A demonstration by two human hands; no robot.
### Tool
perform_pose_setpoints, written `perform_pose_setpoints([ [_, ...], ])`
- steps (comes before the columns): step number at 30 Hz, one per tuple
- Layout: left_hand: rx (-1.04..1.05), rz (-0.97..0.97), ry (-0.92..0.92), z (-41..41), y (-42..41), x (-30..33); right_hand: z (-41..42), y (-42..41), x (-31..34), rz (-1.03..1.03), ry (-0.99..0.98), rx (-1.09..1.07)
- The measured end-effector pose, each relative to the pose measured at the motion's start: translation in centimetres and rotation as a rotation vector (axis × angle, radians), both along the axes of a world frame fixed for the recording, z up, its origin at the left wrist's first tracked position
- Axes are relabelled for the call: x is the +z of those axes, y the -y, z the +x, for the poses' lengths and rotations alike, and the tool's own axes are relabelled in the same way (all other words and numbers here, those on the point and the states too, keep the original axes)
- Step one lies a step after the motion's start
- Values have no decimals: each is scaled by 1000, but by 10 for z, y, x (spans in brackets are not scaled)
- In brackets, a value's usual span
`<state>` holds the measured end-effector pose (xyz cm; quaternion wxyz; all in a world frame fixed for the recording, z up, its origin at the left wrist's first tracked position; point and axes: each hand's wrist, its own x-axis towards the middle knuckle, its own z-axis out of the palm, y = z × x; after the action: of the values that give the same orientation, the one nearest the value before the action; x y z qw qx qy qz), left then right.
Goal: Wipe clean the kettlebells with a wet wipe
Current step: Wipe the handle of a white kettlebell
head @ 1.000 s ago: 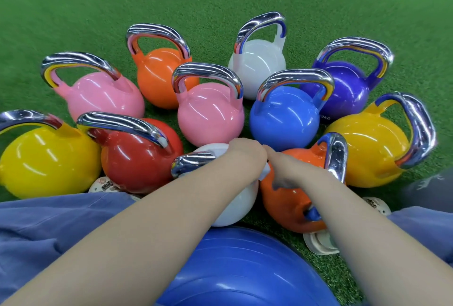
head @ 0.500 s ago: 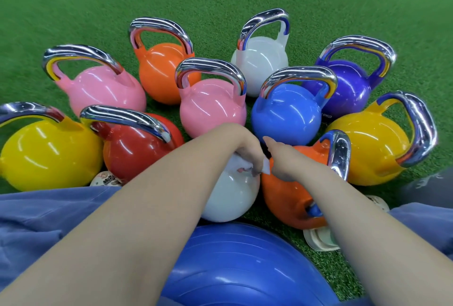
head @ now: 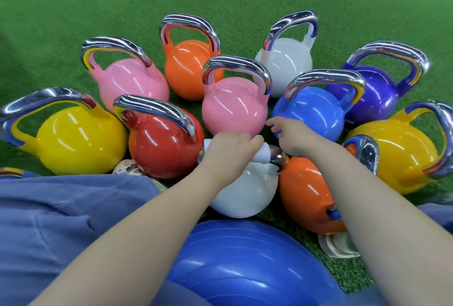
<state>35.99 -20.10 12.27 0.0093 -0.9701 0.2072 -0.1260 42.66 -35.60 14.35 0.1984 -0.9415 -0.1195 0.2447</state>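
Observation:
Several shiny kettlebells with chrome handles stand close together on green turf. Nearest me is a white kettlebell [head: 241, 195]. My left hand [head: 229, 150] grips its handle with a white wet wipe [head: 263, 154] wrapped round the chrome. My right hand [head: 293, 137] hovers just right of it, fingers loosely spread, holding nothing, above the gap before the blue kettlebell [head: 310, 112]. An orange kettlebell [head: 306, 195] lies tilted under my right forearm. A pink kettlebell [head: 234, 107] stands right behind my hands.
A big blue exercise ball [head: 245, 266] sits between my knees. Red [head: 159, 143] and yellow [head: 78, 139] kettlebells stand at left, another yellow one [head: 397, 156] and a purple one [head: 375, 92] at right. A wipe pack [head: 335, 244] lies by the orange kettlebell. Turf stretches beyond.
My right hand has let go near the wipe and lifted away with fingers spread. My left hand slid the wipe along the white kettlebell's handle. The view has shifted closer.

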Motion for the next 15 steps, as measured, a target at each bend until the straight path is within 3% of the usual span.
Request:
perform_pose_setpoints([
  [7, 188, -364, 104, -10, -30, -29, -3, -18, -4, 190, 107, -109],
  [15, 632, -915, -132, -20, -22, -41, -18, -29, -9, 298, 66, -110],
])
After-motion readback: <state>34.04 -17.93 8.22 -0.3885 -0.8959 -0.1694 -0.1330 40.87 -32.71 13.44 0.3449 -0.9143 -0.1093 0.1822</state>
